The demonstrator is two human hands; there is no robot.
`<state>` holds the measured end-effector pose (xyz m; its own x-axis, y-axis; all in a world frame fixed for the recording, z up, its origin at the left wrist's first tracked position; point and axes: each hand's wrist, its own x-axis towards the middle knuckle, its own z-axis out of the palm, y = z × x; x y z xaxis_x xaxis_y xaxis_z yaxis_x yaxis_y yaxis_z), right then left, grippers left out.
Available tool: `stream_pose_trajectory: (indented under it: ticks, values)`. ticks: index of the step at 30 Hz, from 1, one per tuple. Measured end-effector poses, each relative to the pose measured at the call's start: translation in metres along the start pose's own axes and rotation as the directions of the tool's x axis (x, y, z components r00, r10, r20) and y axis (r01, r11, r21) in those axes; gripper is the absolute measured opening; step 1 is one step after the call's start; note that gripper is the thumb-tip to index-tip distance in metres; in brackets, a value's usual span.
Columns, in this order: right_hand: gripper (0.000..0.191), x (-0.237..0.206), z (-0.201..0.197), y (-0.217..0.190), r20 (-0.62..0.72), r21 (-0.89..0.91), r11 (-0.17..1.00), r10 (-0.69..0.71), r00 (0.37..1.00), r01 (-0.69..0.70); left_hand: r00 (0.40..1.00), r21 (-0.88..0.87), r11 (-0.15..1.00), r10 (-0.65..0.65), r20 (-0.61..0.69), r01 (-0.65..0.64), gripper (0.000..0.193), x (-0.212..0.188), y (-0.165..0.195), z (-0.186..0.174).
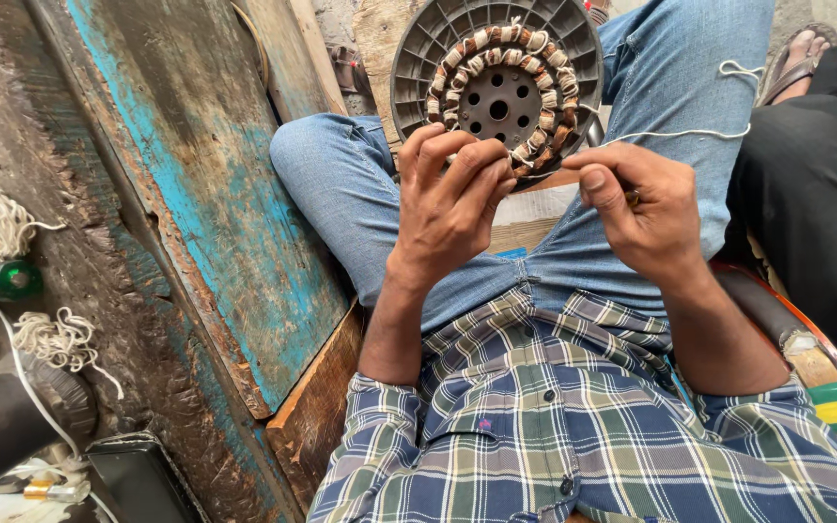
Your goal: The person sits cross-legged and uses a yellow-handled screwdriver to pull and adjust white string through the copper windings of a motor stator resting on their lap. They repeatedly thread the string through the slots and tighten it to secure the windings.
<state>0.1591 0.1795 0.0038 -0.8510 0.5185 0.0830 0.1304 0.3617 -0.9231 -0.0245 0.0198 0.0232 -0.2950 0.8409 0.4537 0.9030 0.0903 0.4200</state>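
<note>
Gripping one round motor stator [498, 77], left hand [448, 208]; right hand [646, 213] pinches one white cord [675, 134].

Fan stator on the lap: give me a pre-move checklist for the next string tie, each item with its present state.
1. Stator propped against the knees, winding side facing the person: ok.
2. Left hand gripping the stator's lower rim, fingers on the coils: ok.
3. Right hand pinching the white string: ok.
4. String stretched from the windings to the right hand, no slack: ok.
5. String's loose end looped on the jeans, free of snags: cannot tell.
6. Last knot seated at the rim: cannot tell, fingers hide it.
</note>
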Motion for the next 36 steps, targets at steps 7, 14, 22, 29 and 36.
stream_pose_trajectory:
  ticks: [7, 14, 22, 29, 36]
  values:
    - [0.028, -0.010, 0.008, 0.016, 0.169, 0.174, 0.952, 0.225, 0.960, -0.254, 0.999, -0.036, 0.999, -0.033, 0.006, 0.033, 0.016, -0.020, 0.003, 0.017]
    - [0.040, -0.027, 0.021, 0.033, 0.331, -0.032, 0.973, 0.224, 0.917, -0.227, 0.978, -0.138, 0.978, -0.172, -0.115, 0.156, 0.016, -0.022, -0.006, 0.002]
    - [0.025, -0.054, 0.016, 0.048, 0.278, 0.047, 0.986, 0.143, 0.950, -0.162, 0.985, -0.089, 0.985, -0.152, -0.079, 0.145, 0.024, -0.010, 0.009, 0.002]
    - [0.081, -0.046, -0.029, 0.027, 0.206, 0.900, 0.411, -0.098, 0.974, -0.149, 0.987, -0.076, 0.987, -0.150, -0.059, 0.145, 0.014, -0.007, 0.012, 0.003]
    - [0.101, -0.014, -0.007, 0.004, 0.261, 0.856, 0.516, -0.360, 0.896, -0.042, 0.972, -0.106, 0.976, -0.200, -0.121, 0.188, 0.011, -0.016, 0.007, 0.026]
